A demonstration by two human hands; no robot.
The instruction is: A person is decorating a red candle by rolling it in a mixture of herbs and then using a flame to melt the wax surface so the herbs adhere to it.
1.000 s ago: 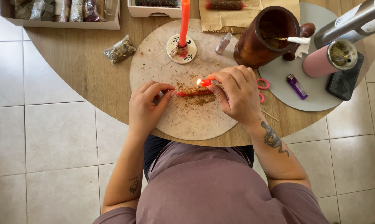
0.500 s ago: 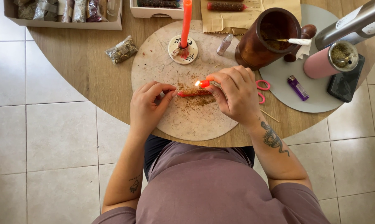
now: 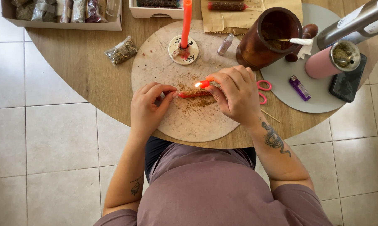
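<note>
Since half a second ago we have hardly moved: the flame has stayed at the same spot and both hands have kept their grip. Our left hand point(image 3: 149, 106) pinches one end of the red candle point(image 3: 194, 94) between thumb and fingertips, narrow and closed on it. The candle lies level over the round board point(image 3: 155, 67), above a scatter of brown crumbs point(image 3: 201, 101). Our right hand point(image 3: 235, 94) curls over its other end, fingers closed around a small lit candle point(image 3: 202, 84) whose flame sits just left of our fingertips. Just beyond the right knuckles lie pink scissors point(image 3: 262, 90). Farther off stands a tall red candle point(image 3: 186, 23) in a holder, then a brown wooden mortar point(image 3: 266, 39).
</note>
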